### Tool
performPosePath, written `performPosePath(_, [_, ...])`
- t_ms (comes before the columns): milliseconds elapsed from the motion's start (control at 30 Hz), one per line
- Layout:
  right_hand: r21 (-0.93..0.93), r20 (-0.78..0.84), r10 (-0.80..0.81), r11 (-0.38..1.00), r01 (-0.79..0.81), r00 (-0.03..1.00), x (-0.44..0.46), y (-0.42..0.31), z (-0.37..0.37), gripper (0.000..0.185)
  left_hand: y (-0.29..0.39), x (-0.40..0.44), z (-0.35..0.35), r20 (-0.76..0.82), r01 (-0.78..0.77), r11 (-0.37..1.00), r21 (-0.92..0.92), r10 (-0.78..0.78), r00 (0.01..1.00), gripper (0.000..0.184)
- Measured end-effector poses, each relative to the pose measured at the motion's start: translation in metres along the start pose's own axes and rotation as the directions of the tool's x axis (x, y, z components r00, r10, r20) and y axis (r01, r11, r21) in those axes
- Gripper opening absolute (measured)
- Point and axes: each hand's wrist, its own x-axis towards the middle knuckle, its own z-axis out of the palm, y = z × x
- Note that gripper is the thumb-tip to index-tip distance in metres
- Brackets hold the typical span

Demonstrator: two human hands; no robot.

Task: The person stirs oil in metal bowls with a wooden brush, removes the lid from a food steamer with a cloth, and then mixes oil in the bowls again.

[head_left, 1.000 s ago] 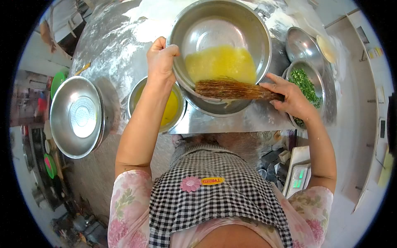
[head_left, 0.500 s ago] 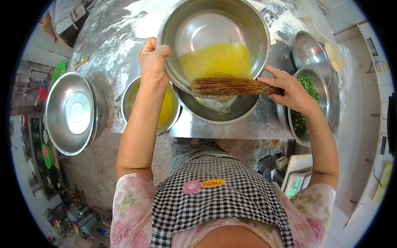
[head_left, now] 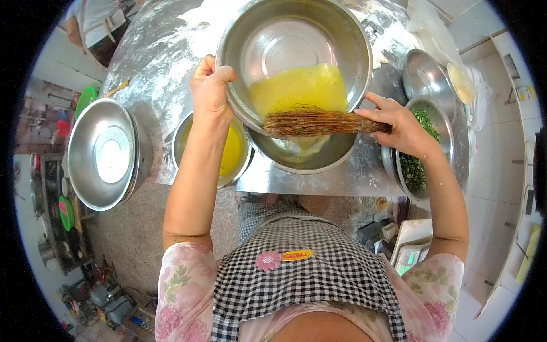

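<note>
My left hand (head_left: 212, 91) grips the rim of a large steel bowl (head_left: 279, 28), thumb over the edge. The bowl tilts toward me, and yellow liquid (head_left: 302, 85), which looks like beaten egg, pools against its near wall. In my right hand (head_left: 399, 125) is a brown bristle brush (head_left: 313, 121), held by its bound end. It lies across the bowl's lower lip, and my fingers are close to the rim. Directly beneath, a second steel bowl (head_left: 302, 162) holds some pale liquid. Left of that, partly behind my forearm, stands a bowl of yellow liquid (head_left: 232, 151).
Stacked steel bowls (head_left: 102, 182) are at the left. To the right stand a bowl of chopped greens (head_left: 419, 165) and another steel bowl (head_left: 427, 74). White flour (head_left: 194, 34) dusts the metal table (head_left: 319, 183). A person (head_left: 97, 23) is at the upper left.
Both hands keep their grips, with the brush still across the lip. The view has shifted slightly, and more of the person at the upper left shows.
</note>
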Motion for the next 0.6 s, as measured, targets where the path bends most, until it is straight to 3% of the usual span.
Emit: performPosePath(600, [-0.028, -0.031, -0.032, 0.999, 0.031, 0.999, -0.005, -0.006, -0.004, 0.070, 0.009, -0.011, -0.001, 0.020, -0.075, 0.997, -0.004, 0.075, 0.997, 0.021])
